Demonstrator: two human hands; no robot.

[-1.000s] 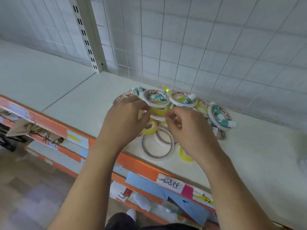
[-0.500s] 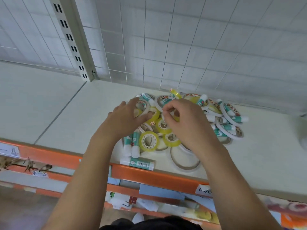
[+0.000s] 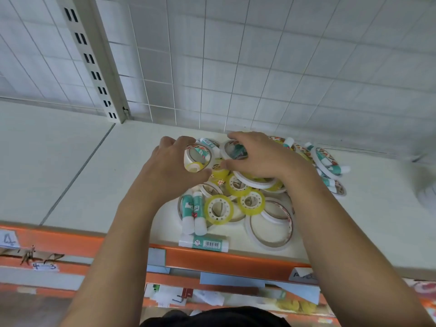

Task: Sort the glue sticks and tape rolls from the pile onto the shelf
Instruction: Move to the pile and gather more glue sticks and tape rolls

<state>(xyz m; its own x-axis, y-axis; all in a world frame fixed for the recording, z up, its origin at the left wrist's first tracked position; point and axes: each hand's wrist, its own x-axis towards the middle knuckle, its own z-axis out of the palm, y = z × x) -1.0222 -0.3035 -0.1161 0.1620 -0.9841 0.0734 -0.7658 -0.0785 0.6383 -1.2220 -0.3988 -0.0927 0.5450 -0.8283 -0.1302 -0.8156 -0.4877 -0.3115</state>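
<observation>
Only the head cam here, looking down at a white shelf (image 3: 70,173) with an orange front edge (image 3: 59,241) and a wire grid back panel (image 3: 259,67). The pile (image 3: 238,192) of tape rolls and glue sticks sits mid-shelf, from the front edge nearly to the grid. Both hands are over the back half of it, close together but not touching. The left hand (image 3: 169,168) has its fingers and thumb curled round a white tape roll (image 3: 200,152) tipped up off the heap, with a small yellow roll (image 3: 194,166) showing inside the ring. The right hand (image 3: 262,156) arches over another white roll (image 3: 236,150), thumb down by the yellow stuff, but honestly I can't tell if it's actually gripping it or just hovering on top. In front of the hands, two glue sticks (image 3: 193,213) lie side by side, touching, next to a big yellow tape roll (image 3: 219,210) and a second yellow one (image 3: 251,202). One more glue stick (image 3: 204,243) lies crosswise right at the shelf's front edge. A couple of thin wide white rings (image 3: 269,228) lie flat at the front right. More rolls with glue sticks through them (image 3: 328,161) sit off to the right. Paper labels (image 3: 303,274) hang below the edge.
</observation>
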